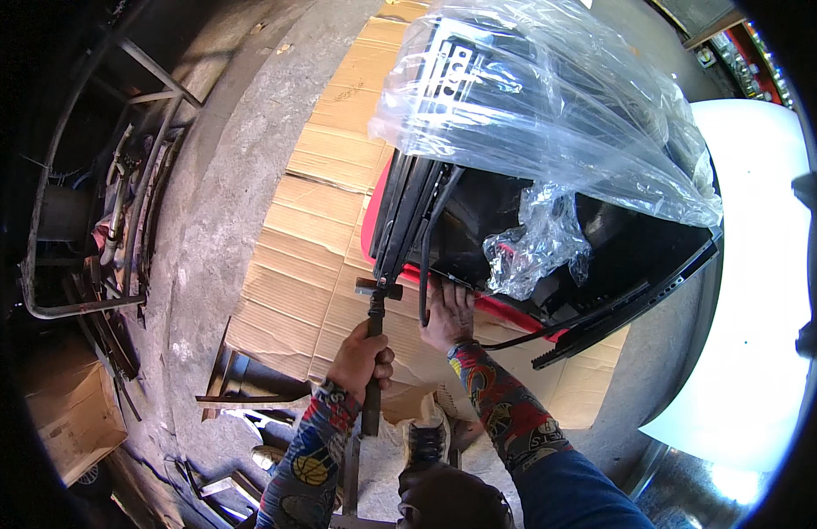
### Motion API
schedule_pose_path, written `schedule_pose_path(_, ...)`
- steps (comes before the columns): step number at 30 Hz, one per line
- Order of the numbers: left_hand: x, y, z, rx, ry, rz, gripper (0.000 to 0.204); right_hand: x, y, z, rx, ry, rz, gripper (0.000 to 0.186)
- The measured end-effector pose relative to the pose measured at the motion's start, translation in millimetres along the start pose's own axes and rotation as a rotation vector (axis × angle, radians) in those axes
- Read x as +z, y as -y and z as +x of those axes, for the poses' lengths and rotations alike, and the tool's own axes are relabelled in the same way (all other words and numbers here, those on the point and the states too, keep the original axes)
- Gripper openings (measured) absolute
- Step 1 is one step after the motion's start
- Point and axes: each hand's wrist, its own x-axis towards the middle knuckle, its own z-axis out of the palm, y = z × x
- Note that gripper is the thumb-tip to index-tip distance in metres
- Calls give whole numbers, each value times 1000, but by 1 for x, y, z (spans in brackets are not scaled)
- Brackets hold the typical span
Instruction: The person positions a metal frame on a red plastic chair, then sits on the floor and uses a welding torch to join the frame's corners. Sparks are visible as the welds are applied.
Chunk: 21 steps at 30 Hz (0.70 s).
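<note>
My left hand (360, 357) is closed around a long dark bar (370, 419), whose upper end meets a black crosspiece fitting (378, 287) at the foot of black rails (400, 212). My right hand (448, 313) grips the edge of a black panel (620, 242) with red trim (505, 307), beside a hanging black strip or hose. Clear plastic sheeting (558, 97) drapes over the upper part of this assembly, and crumpled film (532, 242) lies on its dark interior. The assembly rests over flattened cardboard (294, 264).
A large white curved panel (748, 273) stands at the right. Metal frames with scrap (100, 309) and an open cardboard box (74, 410) are at the left. Concrete floor (206, 194) borders the cardboard. My shoe (424, 445) and metal offcuts (237, 397) are below my hands.
</note>
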Motion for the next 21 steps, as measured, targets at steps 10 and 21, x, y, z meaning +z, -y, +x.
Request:
schedule_pose_path(10, -21, 12, 2, -52, -13, 21, 12, -6, 4, 2, -14, 7, -14, 90)
schedule_pose_path(21, -5, 23, -6, 146, 2, 10, 15, -5, 9, 3, -18, -16, -107, 84)
